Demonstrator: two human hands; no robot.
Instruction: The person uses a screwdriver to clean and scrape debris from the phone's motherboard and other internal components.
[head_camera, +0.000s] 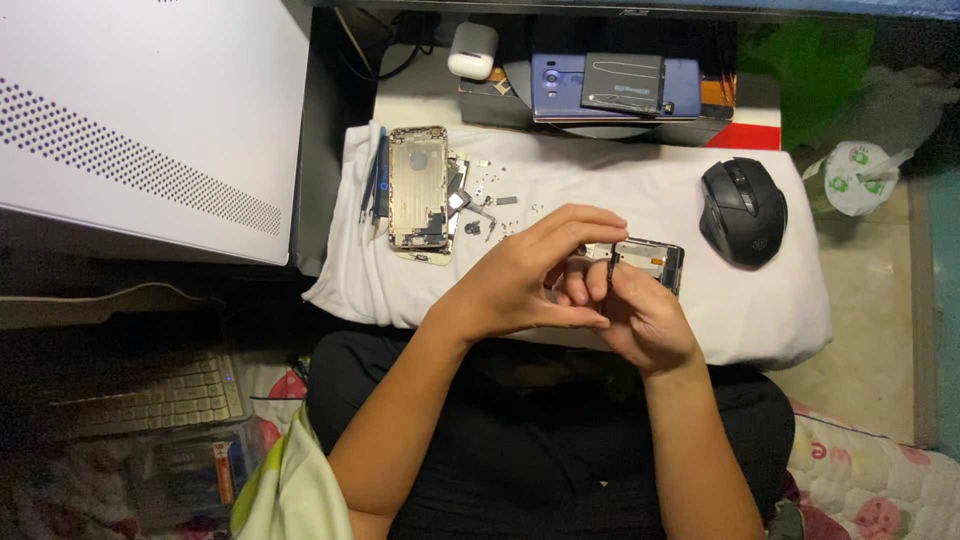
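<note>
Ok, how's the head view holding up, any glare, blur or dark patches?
Head view: the white cloth is evenly lit and sharp; both hands, left hand and right hand, look slightly soft over the phone part; floor at lower left is dim; the white panel looks bright, near washed-out.

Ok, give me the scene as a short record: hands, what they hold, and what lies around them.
left hand: fingers curled over the phone part
right hand: grips the phone part from below
phone part: dark frame, above the white cloth
opened phone body: flat on the cloth, left
small loose parts: scattered beside it
black mouse: on the cloth, right
</note>
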